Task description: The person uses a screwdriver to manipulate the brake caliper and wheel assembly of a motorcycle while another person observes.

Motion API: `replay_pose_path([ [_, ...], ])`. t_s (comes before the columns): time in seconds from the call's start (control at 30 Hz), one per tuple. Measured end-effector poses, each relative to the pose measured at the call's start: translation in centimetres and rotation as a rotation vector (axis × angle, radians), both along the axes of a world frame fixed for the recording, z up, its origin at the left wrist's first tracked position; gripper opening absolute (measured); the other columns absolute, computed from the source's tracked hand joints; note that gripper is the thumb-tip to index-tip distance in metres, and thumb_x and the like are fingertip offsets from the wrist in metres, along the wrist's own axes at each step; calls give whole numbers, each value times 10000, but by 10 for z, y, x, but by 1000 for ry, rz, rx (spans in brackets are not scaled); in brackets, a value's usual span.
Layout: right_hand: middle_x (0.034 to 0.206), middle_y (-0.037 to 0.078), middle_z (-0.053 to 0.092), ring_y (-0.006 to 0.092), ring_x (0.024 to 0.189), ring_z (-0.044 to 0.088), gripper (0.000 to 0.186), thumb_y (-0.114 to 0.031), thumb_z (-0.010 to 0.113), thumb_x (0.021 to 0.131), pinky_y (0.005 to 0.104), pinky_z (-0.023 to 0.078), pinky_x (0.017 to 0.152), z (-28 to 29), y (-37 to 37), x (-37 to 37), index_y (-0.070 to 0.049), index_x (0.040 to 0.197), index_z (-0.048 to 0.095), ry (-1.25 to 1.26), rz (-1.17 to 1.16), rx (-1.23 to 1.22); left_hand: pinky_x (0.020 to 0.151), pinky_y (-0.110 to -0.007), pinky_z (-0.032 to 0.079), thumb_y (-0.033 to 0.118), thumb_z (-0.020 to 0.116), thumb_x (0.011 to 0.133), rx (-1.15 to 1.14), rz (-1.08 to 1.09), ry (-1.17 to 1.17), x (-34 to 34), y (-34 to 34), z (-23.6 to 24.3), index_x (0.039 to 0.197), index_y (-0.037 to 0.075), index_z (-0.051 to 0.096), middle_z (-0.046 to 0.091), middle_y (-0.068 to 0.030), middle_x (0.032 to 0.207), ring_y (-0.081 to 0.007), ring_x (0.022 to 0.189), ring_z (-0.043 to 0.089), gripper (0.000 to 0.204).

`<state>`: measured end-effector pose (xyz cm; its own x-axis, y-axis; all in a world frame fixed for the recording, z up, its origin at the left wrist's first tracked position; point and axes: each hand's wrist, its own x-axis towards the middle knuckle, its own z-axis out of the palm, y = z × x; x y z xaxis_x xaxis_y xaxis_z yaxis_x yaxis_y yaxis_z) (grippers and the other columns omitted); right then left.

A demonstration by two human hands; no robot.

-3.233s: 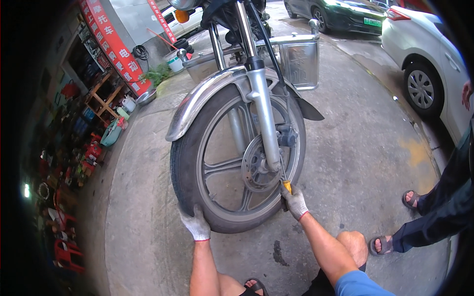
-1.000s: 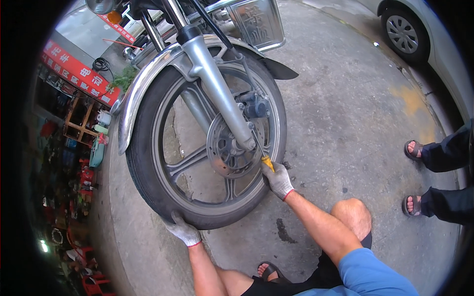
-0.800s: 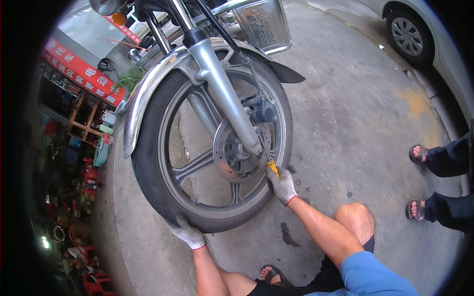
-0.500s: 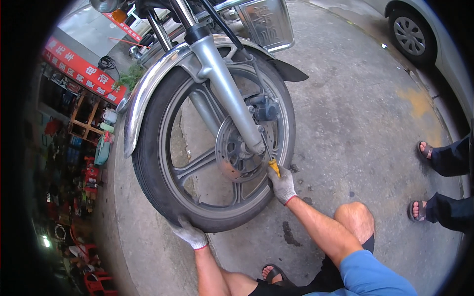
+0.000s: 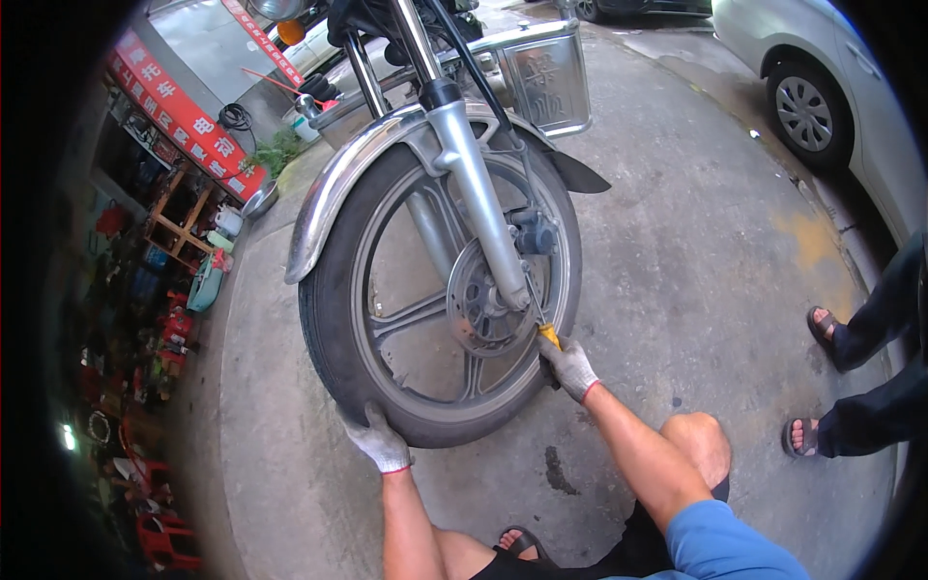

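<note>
A motorcycle front wheel with a black tire [image 5: 340, 333] and grey spokes stands in front of me. My left hand [image 5: 380, 443], in a whitish knit glove, grips the tire at its lower left, and its fingertips are partly hidden behind the rubber. A yellow-handled screwdriver [image 5: 549, 334] is held in my gloved right hand [image 5: 572, 369] beside the lower right of the wheel. Its thin shaft points up toward the foot of the silver fork leg [image 5: 473, 198], near the axle; where the tip rests I cannot tell. The brake disc [image 5: 466, 324] sits just left of the shaft.
A brake caliper [image 5: 534, 232] is mounted behind the fork, under the chrome mudguard [image 5: 333, 198]. At right stand a person's sandalled feet [image 5: 804, 437] and a silver car [image 5: 739, 34]. Shelves of clutter and a red stool [image 5: 166, 541] line the left.
My view has shifted, so the wheel appears farther right. My left thumb now shows raised against the tire. The screwdriver stays in my right hand by the axle.
</note>
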<state>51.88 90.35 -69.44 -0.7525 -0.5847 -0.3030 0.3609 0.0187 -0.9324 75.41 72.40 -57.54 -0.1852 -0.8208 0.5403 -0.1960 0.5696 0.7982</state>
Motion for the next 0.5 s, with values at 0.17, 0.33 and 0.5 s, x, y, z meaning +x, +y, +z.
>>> replay_pose_path([
  [0.17, 590, -2, 525, 110, 429, 468, 379, -436, 599, 909, 294, 357, 368, 14, 11, -7, -67, 822, 610, -96, 130, -26, 1051, -385, 335, 152, 577, 897, 10, 50, -13, 7, -4, -4, 1341, -113, 388, 507, -238, 1311, -317, 1197, 492, 550],
  [0.33, 671, 22, 599, 124, 611, 542, 359, -321, 607, 920, 288, 426, 569, 1, -3, -1, 36, 947, 639, -65, 25, -64, 1052, -390, 332, 184, 587, 899, 3, 22, -22, 4, -4, -3, 1344, -117, 387, 500, -247, 1320, -329, 1193, 493, 573],
  [0.5, 714, 116, 645, 185, 663, 594, 356, -298, 614, 907, 345, 460, 631, -17, -18, 8, 53, 962, 641, 98, -97, -24, 1064, -387, 316, 227, 572, 919, -4, 36, -25, 4, -3, -6, 1350, -112, 386, 480, -242, 1344, -317, 1221, 469, 579],
])
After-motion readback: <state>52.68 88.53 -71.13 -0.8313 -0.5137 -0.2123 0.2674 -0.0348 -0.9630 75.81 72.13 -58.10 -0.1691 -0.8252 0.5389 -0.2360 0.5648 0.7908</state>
